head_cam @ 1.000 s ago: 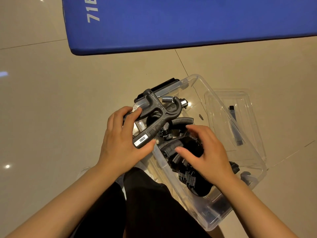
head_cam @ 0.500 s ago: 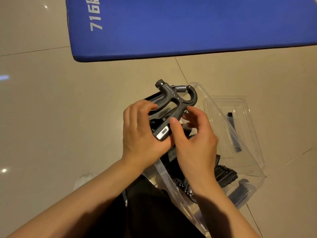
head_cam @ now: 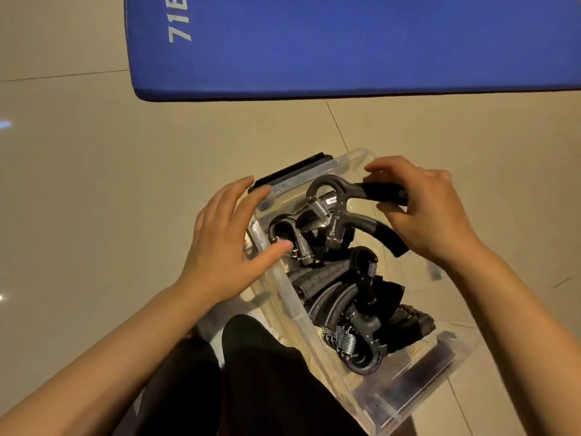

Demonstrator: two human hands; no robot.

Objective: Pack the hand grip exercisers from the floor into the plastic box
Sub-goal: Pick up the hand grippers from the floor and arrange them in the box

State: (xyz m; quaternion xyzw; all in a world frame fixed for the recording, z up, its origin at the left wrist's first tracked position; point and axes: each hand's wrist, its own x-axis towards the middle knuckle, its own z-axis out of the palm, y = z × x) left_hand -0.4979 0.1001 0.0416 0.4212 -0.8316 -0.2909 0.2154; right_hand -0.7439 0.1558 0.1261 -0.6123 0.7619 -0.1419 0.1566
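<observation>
A clear plastic box (head_cam: 284,286) stands on the floor in front of my knees, with several black hand grip exercisers (head_cam: 345,297) piled inside. My right hand (head_cam: 430,209) grips the upper handle of a dark grey exerciser (head_cam: 338,215), which lies over the far end of the box with its spring on the left. My left hand (head_cam: 231,243) rests with loose fingers on the box's left rim, the thumb touching another exerciser (head_cam: 290,236) just inside.
A blue exercise mat (head_cam: 345,42) with white numbers lies on the tiled floor beyond the box. The box's black latch (head_cam: 290,169) shows at its far left corner. My dark trouser knee (head_cam: 251,372) is at the bottom centre. Pale tile stretches to the left.
The grey exerciser has passed from my left hand to my right and turned round over the box's far end. My left hand let go and dropped to the box's left rim.
</observation>
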